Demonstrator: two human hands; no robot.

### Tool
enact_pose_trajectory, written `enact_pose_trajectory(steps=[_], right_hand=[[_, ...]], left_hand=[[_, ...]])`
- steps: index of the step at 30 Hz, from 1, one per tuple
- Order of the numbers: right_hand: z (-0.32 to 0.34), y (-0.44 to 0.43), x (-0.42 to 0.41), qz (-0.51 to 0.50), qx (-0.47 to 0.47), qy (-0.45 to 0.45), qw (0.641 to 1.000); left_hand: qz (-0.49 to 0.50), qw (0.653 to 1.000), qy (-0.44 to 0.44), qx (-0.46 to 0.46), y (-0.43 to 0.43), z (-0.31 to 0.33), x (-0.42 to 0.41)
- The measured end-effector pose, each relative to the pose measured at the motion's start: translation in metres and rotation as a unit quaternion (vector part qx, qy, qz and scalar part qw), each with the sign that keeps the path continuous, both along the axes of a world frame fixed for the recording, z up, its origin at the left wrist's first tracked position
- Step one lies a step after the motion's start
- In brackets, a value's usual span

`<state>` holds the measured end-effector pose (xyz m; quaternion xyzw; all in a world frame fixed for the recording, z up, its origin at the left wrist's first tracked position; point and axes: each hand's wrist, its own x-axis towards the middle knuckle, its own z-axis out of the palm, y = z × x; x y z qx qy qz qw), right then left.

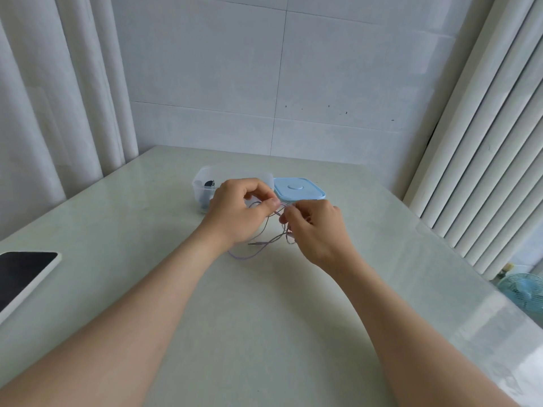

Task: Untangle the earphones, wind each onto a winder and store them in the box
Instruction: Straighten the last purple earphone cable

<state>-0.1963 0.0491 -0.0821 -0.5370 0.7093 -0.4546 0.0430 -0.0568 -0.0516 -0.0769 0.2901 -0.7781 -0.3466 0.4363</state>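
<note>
Left hand [238, 211] and right hand [316, 230] each pinched the lilac earphone cable [264, 248], fingertips nearly meeting. From there the slack drooped toward the person, plug end beside the left wrist; the box [202, 183] sat just behind.

Bare forearms enter from 7 and 5 o'clock, converging. Left hand [238, 214]: fingers curled, thumb-forefinger grip pinches earphone cable [244, 258]. Right hand [318, 230], at its 3 o'clock, pinches same cable.
</note>
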Motion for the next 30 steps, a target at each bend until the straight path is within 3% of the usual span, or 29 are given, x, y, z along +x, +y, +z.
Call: enact_pose_trajectory(steps=[5,9,13,16,18,22,27,30], right_hand=[[0.008,0.001,-0.004,0.006,0.005,-0.228,0.974],[0.011,-0.001,-0.006,0.003,-0.026,-0.359,0.933],[0.009,0.000,-0.008,0.013,-0.030,-0.329,0.944],[0.005,-0.002,-0.006,0.016,-0.028,-0.236,0.971],[0.001,-0.005,-0.004,0.005,-0.031,-0.164,0.986],[0.001,-0.006,-0.002,-0.015,-0.051,-0.113,0.992],[0.007,0.001,0.001,-0.062,-0.087,-0.122,0.987],[0.013,0.007,0.002,-0.036,-0.090,-0.235,0.967]], left_hand=[[0.009,0.981,0.117,0.156,-0.001,0.010,0.004],[0.014,0.969,0.145,0.199,-0.009,0.007,0.007],[-0.006,0.987,0.104,0.125,-0.003,0.007,0.007],[-0.054,0.991,0.094,0.080,0.003,0.008,0.003],[-0.058,0.997,0.041,0.011,0.003,0.005,0.001],[-0.030,0.995,-0.031,-0.088,0.002,-0.002,0.000],[0.002,0.997,-0.025,-0.080,0.003,-0.005,-0.004],[0.012,1.000,0.012,-0.023,0.006,-0.003,-0.004]])
